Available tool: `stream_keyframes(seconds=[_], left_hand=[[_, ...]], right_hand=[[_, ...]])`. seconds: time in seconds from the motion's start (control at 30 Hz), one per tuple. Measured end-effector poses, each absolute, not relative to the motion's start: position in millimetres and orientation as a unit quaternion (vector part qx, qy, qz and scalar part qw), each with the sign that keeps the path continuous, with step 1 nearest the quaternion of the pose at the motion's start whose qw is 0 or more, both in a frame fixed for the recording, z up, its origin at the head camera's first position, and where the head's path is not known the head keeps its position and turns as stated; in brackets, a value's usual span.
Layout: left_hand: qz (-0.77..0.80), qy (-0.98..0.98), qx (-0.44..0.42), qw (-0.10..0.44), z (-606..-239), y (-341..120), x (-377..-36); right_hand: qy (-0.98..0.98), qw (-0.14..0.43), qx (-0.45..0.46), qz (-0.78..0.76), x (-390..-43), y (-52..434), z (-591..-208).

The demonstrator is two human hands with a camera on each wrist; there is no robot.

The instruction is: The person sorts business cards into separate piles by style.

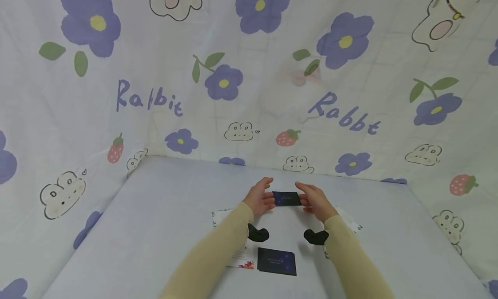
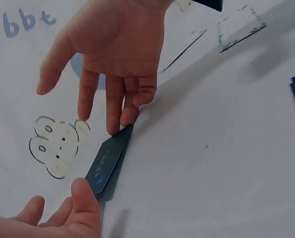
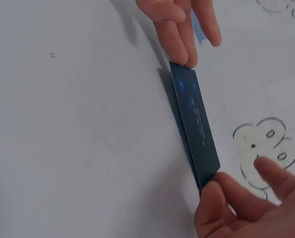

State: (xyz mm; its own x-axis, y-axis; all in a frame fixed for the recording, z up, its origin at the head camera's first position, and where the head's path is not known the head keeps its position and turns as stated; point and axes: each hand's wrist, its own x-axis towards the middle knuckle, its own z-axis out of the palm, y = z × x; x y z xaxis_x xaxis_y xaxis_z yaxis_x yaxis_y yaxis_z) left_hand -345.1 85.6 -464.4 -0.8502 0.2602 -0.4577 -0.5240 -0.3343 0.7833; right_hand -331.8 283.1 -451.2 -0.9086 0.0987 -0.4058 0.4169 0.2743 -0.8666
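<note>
A dark blue card (image 1: 287, 198) with small white lettering lies flat between the two hands. My left hand (image 1: 260, 198) is at its left short edge, with the fingertips right at that edge in the left wrist view. At the opposite short edge, the fingers of my right hand (image 1: 317, 202) touch the card (image 3: 194, 124). Both thumbs stand raised away from it. In the right wrist view a shadow runs along the card's near long side. Closer to the person, a second pile of dark blue cards (image 1: 277, 261) lies on the white table.
White cards with leafy borders lie partly behind the forearms, one at the left (image 1: 221, 213) and one at the right (image 1: 352, 223). A white card with red flowers (image 1: 246, 264) lies beside the near dark pile. A printed curtain (image 1: 256, 109) stands behind the table (image 1: 155, 230).
</note>
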Motion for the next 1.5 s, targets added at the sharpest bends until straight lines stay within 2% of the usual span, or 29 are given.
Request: stream_keyframes(seconds=[0.27, 0.53, 0.8, 1.03, 1.5], left_hand=[[0.812, 0.514, -0.089, 0.263, -457, 58, -313], [0.82, 0.494, -0.061, 0.283, -444, 30, -263], [0.811, 0.496, -0.027, 0.309, -441, 14, -211], [0.794, 0.514, -0.039, 0.321, -448, 8, -192], [0.791, 0.523, -0.052, 0.314, -449, 5, -176]], right_hand=[[0.723, 0.131, 0.178, -0.654, -286, 277, -442], [0.712, 0.132, 0.134, -0.677, -225, 278, -433], [0.715, 0.133, 0.122, -0.675, -180, 277, -429], [0.716, 0.159, 0.121, -0.669, -162, 273, -440], [0.716, 0.187, 0.119, -0.662, -156, 273, -446]])
